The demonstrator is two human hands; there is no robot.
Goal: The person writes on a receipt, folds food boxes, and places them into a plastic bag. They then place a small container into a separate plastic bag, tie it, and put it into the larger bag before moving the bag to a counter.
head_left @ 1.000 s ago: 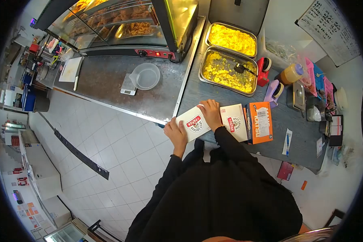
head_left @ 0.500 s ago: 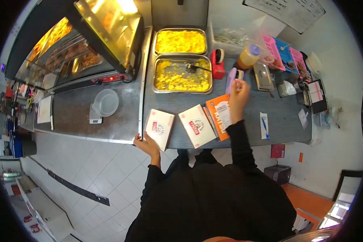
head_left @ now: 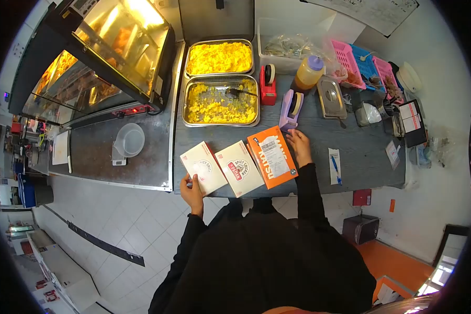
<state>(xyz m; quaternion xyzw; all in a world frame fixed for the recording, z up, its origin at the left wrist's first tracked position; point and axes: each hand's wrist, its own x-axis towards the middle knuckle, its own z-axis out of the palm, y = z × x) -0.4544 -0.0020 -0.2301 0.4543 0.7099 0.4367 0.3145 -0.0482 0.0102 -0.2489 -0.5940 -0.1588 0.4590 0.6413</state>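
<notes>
Hands (head_left: 192, 194) (head_left: 300, 148) at | left: white box (head_left: 206, 168), "SPICY CHICKEN" | right: orange box (head_left: 271, 157), "KATSU"

L box (head_left: 203, 168), off-white, at L fingers (head_left: 194, 179); mid box (head_left: 239, 168), off-white w/ red logo, btwn L & R fingers (head_left: 293, 137); orange box (head_left: 272, 157), labeled, by R fingers. All flat.

Head cam — looks fwd & down, wide counter view.

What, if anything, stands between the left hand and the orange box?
Two boxes lie in the way: the left white box, at the left hand, and the middle white box, beside the orange box.
</notes>
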